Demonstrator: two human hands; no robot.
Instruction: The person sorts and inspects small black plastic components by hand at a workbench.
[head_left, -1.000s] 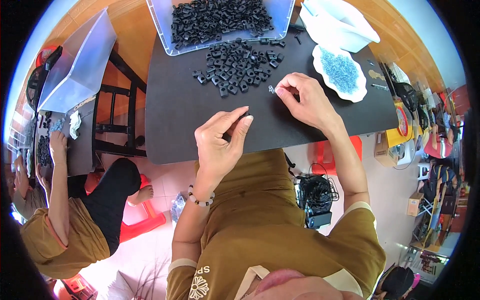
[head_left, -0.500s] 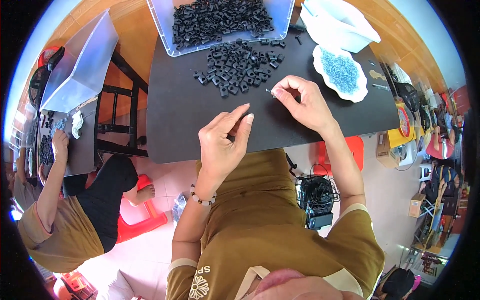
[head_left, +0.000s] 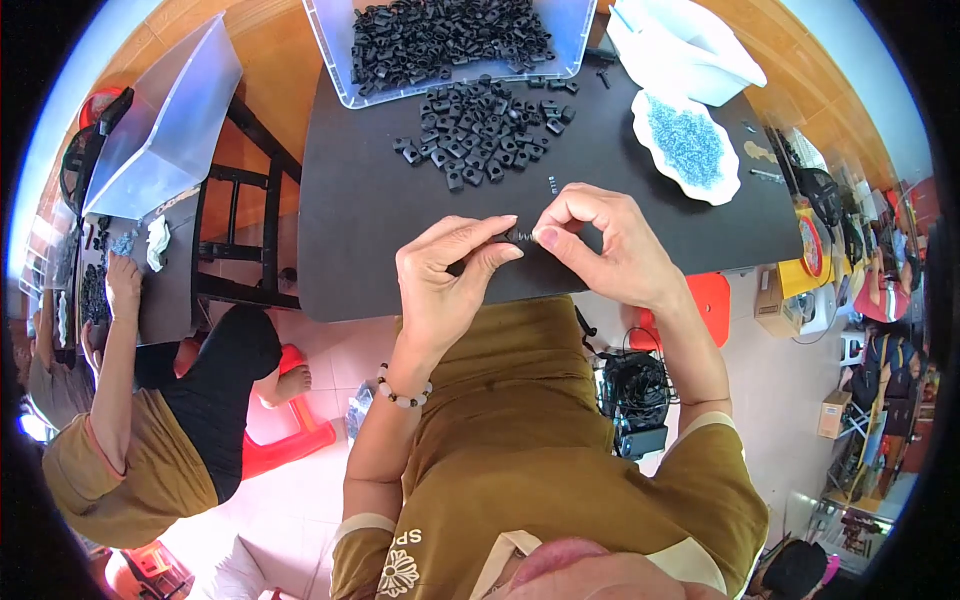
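Over the dark table's near part, my left hand [head_left: 440, 275] pinches a small black plastic piece [head_left: 507, 237] between thumb and fingertips, mostly covered by them. Facing it, my right hand [head_left: 615, 245] is closed on a small metal coil spring [head_left: 524, 238], whose end points at the black piece. Whether the two touch is too small to tell. Another spring [head_left: 552, 185] lies on the table just beyond my right fingers. Farther off spreads a loose pile of black plastic pieces [head_left: 475, 135].
A clear bin [head_left: 345, 60] of black pieces stands at the back. At the right are a scalloped white dish [head_left: 640, 150] of springs and a white container [head_left: 680, 50]. A co-worker [head_left: 150, 430] sits at a side table on the left, beside a large translucent bin [head_left: 165, 130].
My right hand has come nearer and to the left, bringing a spring up to the black piece. My left hand has barely moved. The view has shifted slightly.
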